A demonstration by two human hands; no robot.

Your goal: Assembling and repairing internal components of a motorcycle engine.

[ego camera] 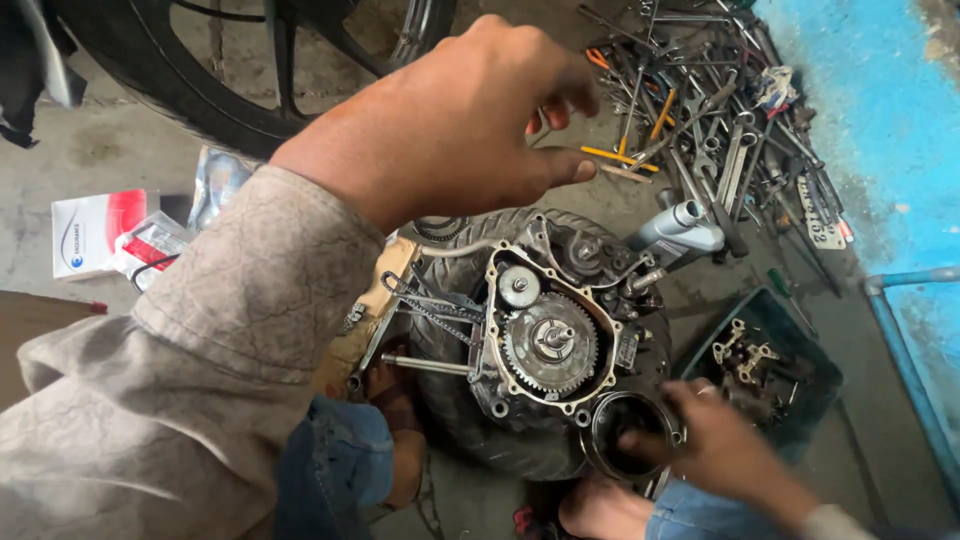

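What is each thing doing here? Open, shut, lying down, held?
Engine: cover off, gears bare, resting on a tyre.
Chain: loose, draped over the engine's left side.
Left hand: raised, empty, fingers spread toward the tools.
Right hand: fingers on the round opening at the engine's lower edge.
Tools: scattered loose on the floor.
Bin: open, holding small parts.
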